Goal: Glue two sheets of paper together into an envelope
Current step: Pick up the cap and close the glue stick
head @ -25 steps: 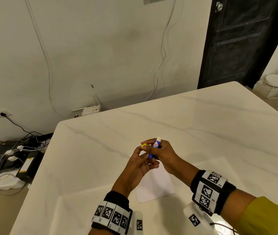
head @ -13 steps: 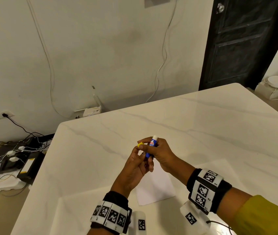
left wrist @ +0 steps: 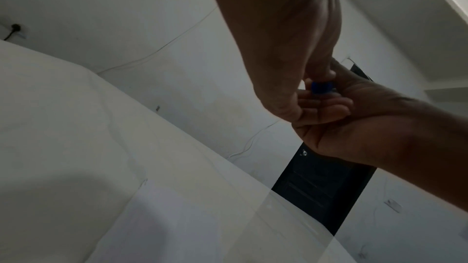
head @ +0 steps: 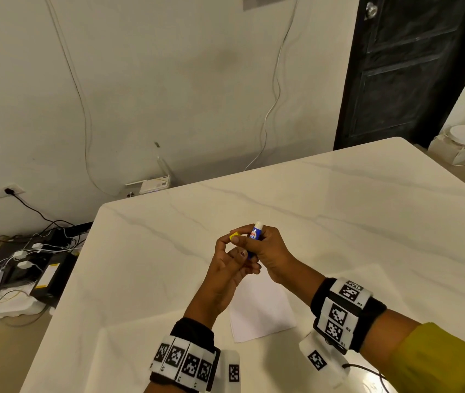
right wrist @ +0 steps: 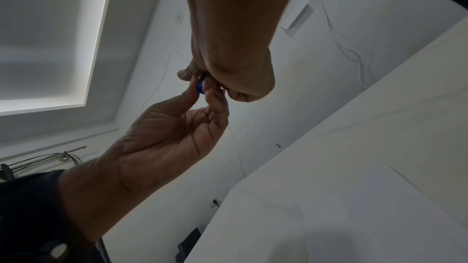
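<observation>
Above the white marble table [head: 339, 222] my right hand [head: 268, 251] grips a blue glue stick [head: 255, 236] upright, its white tip bare at the top. My left hand [head: 231, 265] reaches in from the left. A small yellow cap [head: 234, 236] sits at its upper fingertips. In the wrist views its thumb and fingers pinch the stick's round blue base [right wrist: 201, 85] [left wrist: 321, 87]. A white sheet of paper [head: 259, 310] lies flat on the table under both hands; whether it is one sheet or two I cannot tell.
The table's far edge runs toward a wall with hanging cables [head: 271, 109]. A dark door [head: 413, 66] stands at the back right. On the floor to the left lie chargers and wires [head: 18, 262]. A white box [head: 464, 143] sits on the floor at right.
Both hands have drifted slightly left and away with the glue stick. Neither hand has changed its hold, and the paper has not moved.
</observation>
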